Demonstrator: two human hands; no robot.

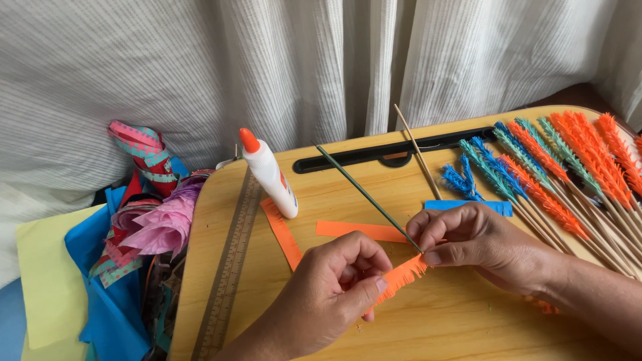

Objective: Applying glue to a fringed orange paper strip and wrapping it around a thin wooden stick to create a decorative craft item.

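Observation:
My left hand [334,287] pinches a fringed orange paper strip [401,275] between thumb and fingers. My right hand [475,244] grips the low end of a thin green stick [364,194], which slants up toward the far left. The strip's fringed end meets the stick at my right fingertips. Both hands hover over the front middle of a wooden lap tray [428,327].
A white glue bottle [269,174] with an orange cap lies beside a ruler [231,267]. Plain orange strips [358,230], a blue strip [468,206] and a bare skewer [418,152] lie nearby. Several finished fringed sticks [568,174] fill the right. Coloured paper and ribbon [144,220] pile up at the left.

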